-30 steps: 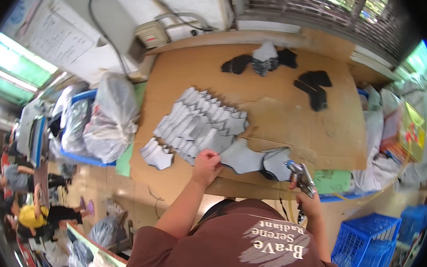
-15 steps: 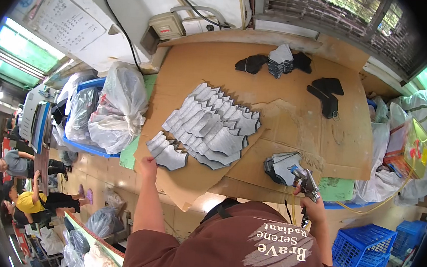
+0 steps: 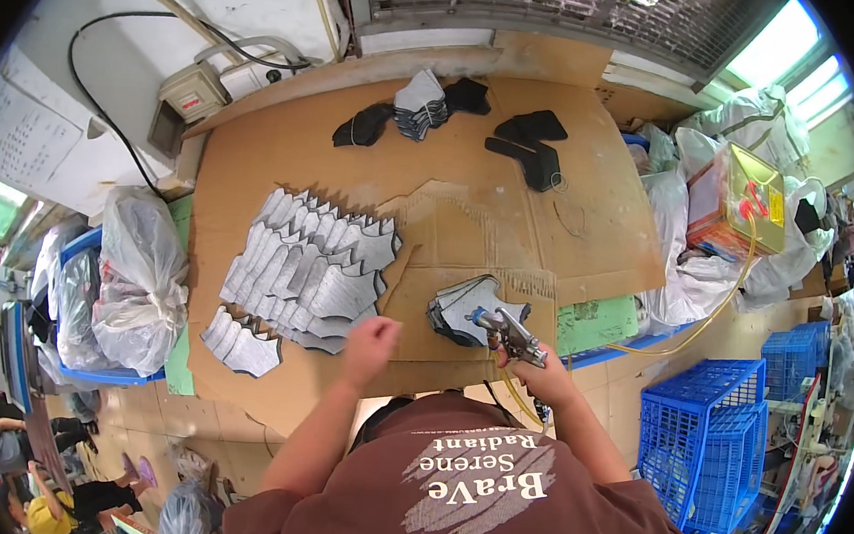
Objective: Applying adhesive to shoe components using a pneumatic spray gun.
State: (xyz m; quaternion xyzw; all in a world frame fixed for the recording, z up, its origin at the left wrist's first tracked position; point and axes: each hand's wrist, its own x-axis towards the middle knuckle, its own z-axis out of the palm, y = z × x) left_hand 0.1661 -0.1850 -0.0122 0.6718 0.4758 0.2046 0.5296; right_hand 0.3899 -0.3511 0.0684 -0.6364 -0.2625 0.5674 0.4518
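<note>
In my right hand (image 3: 542, 376) is a metal spray gun (image 3: 517, 339), its blue-tipped front end over a small stack of pale grey cut pieces with dark edges (image 3: 466, 300). A yellow hose runs from the gun. My left hand (image 3: 370, 351) is curled closed above the near edge of the cardboard, beside the large spread of overlapping grey pieces (image 3: 312, 263); no piece shows in it. A smaller row of overlapping pieces (image 3: 240, 343) lies to the left of that hand, apart from it.
Brown cardboard (image 3: 590, 230) covers the table. Farther back lie a grey stack (image 3: 420, 101) and black pieces (image 3: 532, 140). Bagged goods (image 3: 140, 285) stand at left. At right are a yellow metal can (image 3: 738, 206) with a hose and blue crates (image 3: 701, 419). Other people are at far left.
My left hand has left the small row of pieces and moved right, toward the spray gun. The gun remains over the small stack. The whole view has shifted.
</note>
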